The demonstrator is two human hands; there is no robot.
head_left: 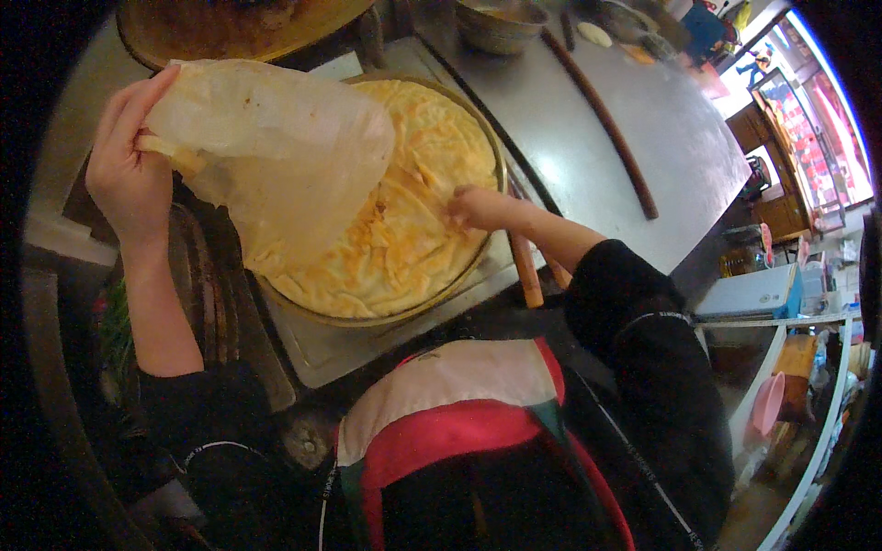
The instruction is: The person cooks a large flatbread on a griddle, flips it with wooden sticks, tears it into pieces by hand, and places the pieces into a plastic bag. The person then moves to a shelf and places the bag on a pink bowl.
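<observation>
My left hand (131, 158) grips the edge of a thin, pale flatbread sheet (275, 144) with a few brown specks. The sheet is raised at the left and drapes over part of a round pan (505, 186). Lying in that pan is a wide, wrinkled, golden-browned flatbread (413, 255), its upper left hidden by the sheet. My right hand (479, 208) rests at the right side of this flatbread, fingers curled against its surface. Whether they pinch any of it is not clear.
Beneath the pan is a metal tray (324, 365). Wooden rolling pins (527, 282) lie right of it, and a long dark rod (606, 117) crosses the metal worktop (586, 193). A metal bowl (499, 27) and large round pan (241, 27) stand behind; a shelf rack (772, 358) stands right.
</observation>
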